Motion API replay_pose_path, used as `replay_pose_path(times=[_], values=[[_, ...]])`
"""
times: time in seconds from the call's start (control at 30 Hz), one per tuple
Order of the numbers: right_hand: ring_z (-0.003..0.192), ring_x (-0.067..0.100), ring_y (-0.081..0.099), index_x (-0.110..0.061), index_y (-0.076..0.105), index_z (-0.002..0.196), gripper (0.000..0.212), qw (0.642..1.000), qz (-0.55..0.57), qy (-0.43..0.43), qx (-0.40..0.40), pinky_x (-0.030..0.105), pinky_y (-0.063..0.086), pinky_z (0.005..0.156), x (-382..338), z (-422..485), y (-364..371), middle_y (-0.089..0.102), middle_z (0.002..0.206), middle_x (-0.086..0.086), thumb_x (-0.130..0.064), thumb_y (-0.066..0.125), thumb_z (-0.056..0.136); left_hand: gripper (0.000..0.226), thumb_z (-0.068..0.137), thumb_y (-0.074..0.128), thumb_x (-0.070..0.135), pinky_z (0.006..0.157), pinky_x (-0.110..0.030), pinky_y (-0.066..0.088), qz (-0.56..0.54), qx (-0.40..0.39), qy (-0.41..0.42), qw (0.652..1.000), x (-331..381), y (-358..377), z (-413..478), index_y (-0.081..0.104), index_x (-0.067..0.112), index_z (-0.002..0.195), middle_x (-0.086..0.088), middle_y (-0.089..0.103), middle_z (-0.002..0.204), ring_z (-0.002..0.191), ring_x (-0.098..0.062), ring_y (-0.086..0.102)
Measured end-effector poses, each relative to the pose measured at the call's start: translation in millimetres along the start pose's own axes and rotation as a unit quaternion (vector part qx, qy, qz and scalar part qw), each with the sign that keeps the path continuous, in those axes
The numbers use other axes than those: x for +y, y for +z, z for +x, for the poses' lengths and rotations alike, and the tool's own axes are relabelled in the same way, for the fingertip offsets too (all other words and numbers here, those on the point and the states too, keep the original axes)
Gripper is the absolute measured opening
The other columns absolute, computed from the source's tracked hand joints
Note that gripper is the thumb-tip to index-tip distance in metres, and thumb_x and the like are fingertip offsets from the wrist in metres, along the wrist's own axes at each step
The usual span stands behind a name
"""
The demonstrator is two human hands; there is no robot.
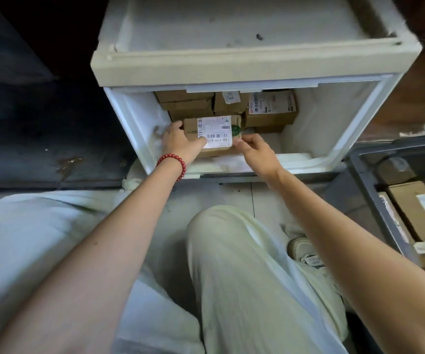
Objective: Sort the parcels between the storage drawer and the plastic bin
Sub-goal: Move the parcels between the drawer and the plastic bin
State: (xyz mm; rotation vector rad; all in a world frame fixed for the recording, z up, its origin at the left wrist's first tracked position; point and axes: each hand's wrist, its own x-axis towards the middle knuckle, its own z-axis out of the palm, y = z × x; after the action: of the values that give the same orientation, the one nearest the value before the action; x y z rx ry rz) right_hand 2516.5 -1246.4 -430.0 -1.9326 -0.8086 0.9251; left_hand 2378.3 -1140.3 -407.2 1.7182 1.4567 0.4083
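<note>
Head view: we grip the labelled parcel (212, 135) at the storage drawer's (139, 129) front, left hand (178, 143) and right hand (253, 149) pinching its ends, long axis across the drawer, plastic bin (375, 180) to the drawer's right.

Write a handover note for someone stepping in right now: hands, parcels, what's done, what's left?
Left grip: holds the left end of the labelled parcel.
Right grip: pinches its right end.
The parcel sits low in the open drawer, in front of stacked boxes at the back. More parcels lie in the bin on the right.
Done: some parcels in each.
Left: cannot tell whether this one is going in or coming out; finish sorting.
</note>
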Motion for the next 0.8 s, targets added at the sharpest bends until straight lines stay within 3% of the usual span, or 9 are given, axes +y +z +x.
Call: replay_pose_path(times=[0.07,0.13,0.2,0.3,0.47,0.57,0.63,0.8], values=[[0.096,0.013,0.054,-0.022,0.054,0.103,0.021,0.998,0.048,0.015,0.035,0.036,0.045,0.096,2,-15,-8,0.059,0.098,-0.010,-0.041,0.048,0.097,0.075,0.084,0.067,0.026,0.094,-0.021,0.038,-0.008,-0.017,0.014,1.000,4,-3,-18,0.029,0.012,0.147,-0.004,0.046,0.139,0.122,-0.017,0.049],[0.098,0.013,0.055,-0.024,0.051,0.094,0.019,0.995,0.079,0.025,0.055,0.042,0.045,0.101,1,-28,-15,0.058,0.096,-0.009,-0.042,0.045,0.098,0.063,0.086,0.065,0.028,0.082,-0.018,0.039,0.005,-0.019,0.033,0.999,8,-5,-35,0.040,0.012,0.141,0.000,0.056,0.123,0.111,-0.015,0.055],[0.109,0.016,0.055,-0.023,0.052,0.109,0.025,0.994,0.088,0.027,0.057,0.044,0.043,0.104,-1,-42,-20,0.060,0.112,-0.004,-0.043,0.041,0.099,0.050,0.086,0.064,0.032,0.081,-0.020,0.042,0.017,-0.013,0.059,0.998,12,-6,-51,0.052,0.016,0.132,0.001,0.059,0.119,0.108,-0.016,0.058],[0.124,0.021,0.050,-0.020,0.040,0.140,0.045,0.995,0.088,0.023,0.041,0.044,0.040,0.107,-5,-63,-26,0.052,0.137,0.003,-0.043,0.035,0.102,0.052,0.085,0.065,0.036,0.088,-0.024,0.045,0.005,-0.008,0.087,0.996,21,-6,-70,0.049,0.022,0.133,-0.003,0.054,0.127,0.108,-0.016,0.056],[0.109,0.018,0.056,-0.017,0.049,0.130,0.042,0.990,0.123,0.048,0.043,0.034,0.049,0.091,4,-76,-29,0.056,0.127,0.003,-0.042,0.031,0.102,0.050,0.086,0.065,0.042,0.096,-0.035,0.047,0.029,-0.003,0.110,0.994,34,-5,-91,0.049,0.024,0.130,0.001,0.059,0.125,0.115,-0.020,0.054],[0.110,0.019,0.058,-0.019,0.046,0.119,0.032,0.983,0.167,0.054,0.050,0.031,0.049,0.084,6,-79,-32,0.057,0.124,0.002,-0.044,0.035,0.102,0.047,0.084,0.065,0.046,0.094,-0.031,0.047,0.015,0.007,0.093,0.996,37,-7,-99,0.051,0.021,0.121,0.004,0.059,0.112,0.108,-0.017,0.056],[0.110,0.017,0.057,-0.019,0.045,0.119,0.026,0.979,0.192,0.036,0.061,0.025,0.048,0.074,5,-80,-35,0.056,0.127,0.003,-0.037,0.041,0.102,0.050,0.084,0.065,0.046,0.092,-0.030,0.047,0.009,0.011,0.095,0.995,39,-8,-100,0.048,0.018,0.122,0.002,0.060,0.116,0.108,-0.017,0.056],[0.113,0.014,0.053,-0.017,0.037,0.142,0.043,0.972,0.218,-0.013,0.088,0.030,0.048,0.088,1,-86,-47,0.052,0.126,-0.004,-0.020,0.048,0.101,0.061,0.087,0.066,0.036,0.091,-0.023,0.041,-0.003,-0.002,0.132,0.991,49,-4,-103,0.037,0.018,0.137,-0.003,0.051,0.134,0.121,-0.019,0.050]])
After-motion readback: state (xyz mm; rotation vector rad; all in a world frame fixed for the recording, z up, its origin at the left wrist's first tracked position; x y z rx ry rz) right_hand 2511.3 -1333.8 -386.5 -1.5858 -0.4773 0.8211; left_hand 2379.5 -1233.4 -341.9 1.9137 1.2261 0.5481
